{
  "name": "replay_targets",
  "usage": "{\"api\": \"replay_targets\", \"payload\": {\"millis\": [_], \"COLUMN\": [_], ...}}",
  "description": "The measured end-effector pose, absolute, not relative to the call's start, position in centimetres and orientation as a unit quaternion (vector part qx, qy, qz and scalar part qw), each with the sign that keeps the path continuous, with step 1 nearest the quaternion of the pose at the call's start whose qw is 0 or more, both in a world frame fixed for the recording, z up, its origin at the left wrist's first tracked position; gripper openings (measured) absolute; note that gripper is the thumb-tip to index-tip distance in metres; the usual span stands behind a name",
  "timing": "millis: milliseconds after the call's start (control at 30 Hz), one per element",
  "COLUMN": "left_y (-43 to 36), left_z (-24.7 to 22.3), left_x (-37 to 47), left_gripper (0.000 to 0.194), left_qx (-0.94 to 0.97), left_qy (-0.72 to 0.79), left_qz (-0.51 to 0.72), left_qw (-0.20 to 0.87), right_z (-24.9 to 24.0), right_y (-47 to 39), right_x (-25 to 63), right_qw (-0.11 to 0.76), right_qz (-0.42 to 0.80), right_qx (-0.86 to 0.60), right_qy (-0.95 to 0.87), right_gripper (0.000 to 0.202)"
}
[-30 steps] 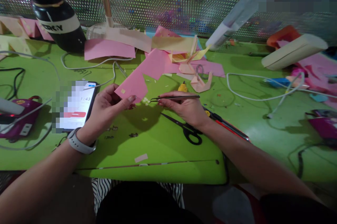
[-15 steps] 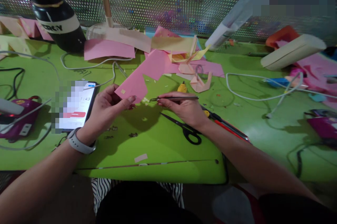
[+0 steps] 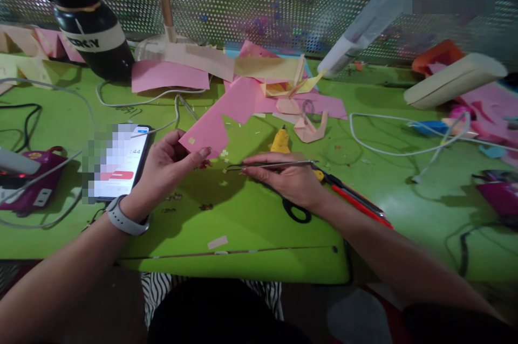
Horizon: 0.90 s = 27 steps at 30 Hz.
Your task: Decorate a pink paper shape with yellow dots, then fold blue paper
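My left hand (image 3: pixel 172 163) pinches the near corner of a pink paper sheet (image 3: pixel 216 123) between thumb and fingers. A small pale square (image 3: pixel 191 140) sits on the sheet near its left corner. Between thumb and fingers, my right hand (image 3: pixel 289 177) grips dark tweezers (image 3: pixel 275 164), their bent tips pointing left. Those tips are close to a small pale yellow piece (image 3: pixel 225 171) on the green table (image 3: pixel 251 236). More tiny pale pieces (image 3: pixel 224 154) lie just above, beside the sheet. Black scissors (image 3: pixel 297 212) lie partly hidden under my right hand.
A yellow-handled tool (image 3: pixel 280 140) and a red cutter (image 3: pixel 360 204) flank my right hand. At left are a phone (image 3: pixel 121 163) and a purple power block (image 3: pixel 30 185). Behind stand a black bottle (image 3: pixel 95 31) and a fan (image 3: pixel 167 15). A white cable (image 3: pixel 388 145) loops at right.
My right hand has moved down and slightly right, carrying the tweezer tips below the cluster of pale pieces. My left hand and the pink sheet have hardly moved.
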<state>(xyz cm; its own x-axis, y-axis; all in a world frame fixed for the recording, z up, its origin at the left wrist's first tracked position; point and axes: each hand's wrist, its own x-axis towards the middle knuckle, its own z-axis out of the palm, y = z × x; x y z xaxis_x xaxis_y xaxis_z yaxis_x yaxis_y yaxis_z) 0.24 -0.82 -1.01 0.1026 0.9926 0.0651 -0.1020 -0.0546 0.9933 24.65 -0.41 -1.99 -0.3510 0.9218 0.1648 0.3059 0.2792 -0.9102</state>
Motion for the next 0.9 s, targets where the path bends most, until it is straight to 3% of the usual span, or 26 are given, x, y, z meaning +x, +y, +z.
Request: {"api": "replay_targets", "payload": {"millis": [900], "left_y": [-0.89], "left_z": [-1.02], "left_x": [0.39], "left_gripper": [0.025], "left_qx": [0.520], "left_qy": [0.450], "left_qz": [0.502], "left_qw": [0.525], "right_z": [-2.05], "right_y": [-1.08], "right_x": [24.03], "right_qw": [0.384], "right_qz": [0.396], "right_qx": [-0.423], "right_qy": [-0.719], "right_gripper": [0.015]}}
